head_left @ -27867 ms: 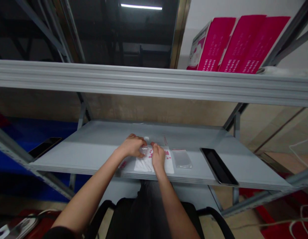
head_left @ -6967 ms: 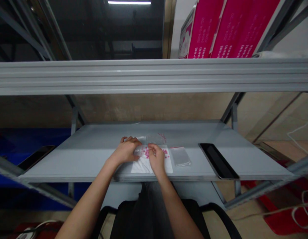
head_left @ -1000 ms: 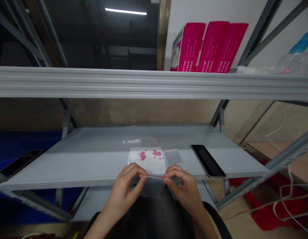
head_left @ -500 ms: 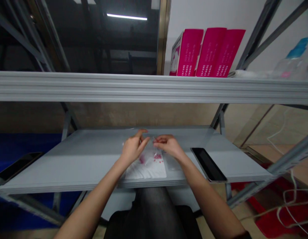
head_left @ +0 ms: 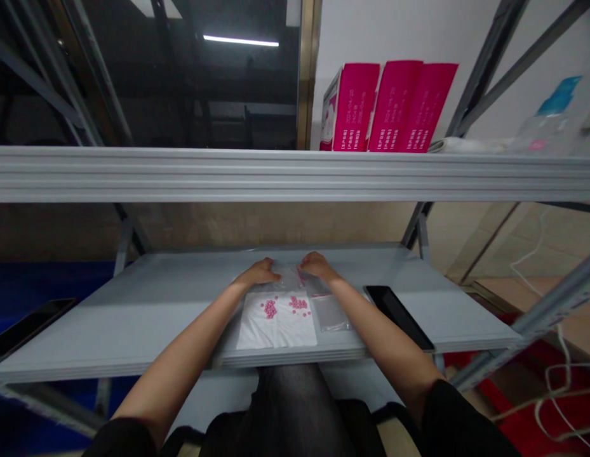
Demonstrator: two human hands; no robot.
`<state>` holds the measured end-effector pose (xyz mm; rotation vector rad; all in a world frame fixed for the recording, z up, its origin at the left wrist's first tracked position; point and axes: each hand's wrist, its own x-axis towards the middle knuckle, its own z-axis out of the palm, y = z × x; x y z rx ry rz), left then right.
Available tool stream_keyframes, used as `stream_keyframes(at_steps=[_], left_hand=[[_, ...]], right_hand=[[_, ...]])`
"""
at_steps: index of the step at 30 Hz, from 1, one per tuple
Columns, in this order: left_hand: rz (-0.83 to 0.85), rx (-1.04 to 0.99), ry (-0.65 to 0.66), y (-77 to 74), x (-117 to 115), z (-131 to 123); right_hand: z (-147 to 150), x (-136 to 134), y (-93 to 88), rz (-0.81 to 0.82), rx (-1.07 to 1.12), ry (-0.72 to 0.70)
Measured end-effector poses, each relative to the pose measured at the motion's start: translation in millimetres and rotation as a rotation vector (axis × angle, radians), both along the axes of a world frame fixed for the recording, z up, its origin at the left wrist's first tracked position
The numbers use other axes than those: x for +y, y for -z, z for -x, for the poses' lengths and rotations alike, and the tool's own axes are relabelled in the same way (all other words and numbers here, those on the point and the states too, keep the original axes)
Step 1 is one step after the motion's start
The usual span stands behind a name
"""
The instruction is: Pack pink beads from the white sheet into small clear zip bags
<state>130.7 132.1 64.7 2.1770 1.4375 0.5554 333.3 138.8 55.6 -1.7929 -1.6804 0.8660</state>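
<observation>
Beyond the white cloth (head_left: 278, 333), both hands are closed at the edges of a clear plastic bag (head_left: 289, 277) with a pink strip. My left hand (head_left: 260, 273) grips its left side, thumb towards the middle. On the other side, my right hand (head_left: 317, 264) has its fingers curled beside the pink strip. Two loose piles of small pink beads, a left pile (head_left: 270, 309) and a right pile (head_left: 298, 304), lie on the cloth, a few scattered around them. Flat on the table by my right forearm is another clear zip bag (head_left: 331, 312).
A dark phone (head_left: 398, 317) lies right of my right forearm; another dark flat device (head_left: 32, 324) is at the table's far left. Above runs a shelf edge (head_left: 275, 176) with pink boxes (head_left: 394, 108) and a blue-topped pump bottle (head_left: 552, 117). Cables (head_left: 542, 400) hang at the right.
Both hands have moved off the cloth to its far side and now hold the bag. The two bead piles and the zip bag at right are now plainly in sight.
</observation>
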Motion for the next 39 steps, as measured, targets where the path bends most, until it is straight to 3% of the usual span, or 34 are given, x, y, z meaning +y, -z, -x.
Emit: stream_keyframes(at_steps=[8,15,21,25,31,35,39], left_hand=[[0.100,0.058,0.063,11.0,19,-10],[0.066,-0.051,0.085,24.2,41,-13],[-0.023,-0.170,0.131,36.0,46,-13],[-0.114,-0.231,0.144,37.4,48,-13],[-0.286,-0.328,0.144,25.0,49,-17],[-0.408,-0.408,0.171,19.7,36,-14],[-0.422,-0.430,0.256,27.4,19,-4]], right_hand=[[11,-1,1.5,0.152,0.000,0.006],[12,3,5.1,0.137,0.117,-0.001],[6,8,17.3,0.108,0.191,-0.068],[2,15,26.3,0.034,0.228,-0.097],[-5,31,29.8,-0.203,0.276,-0.112],[-9,31,32.4,-0.378,0.289,-0.145],[-16,18,39.1,-0.478,0.247,-0.218]])
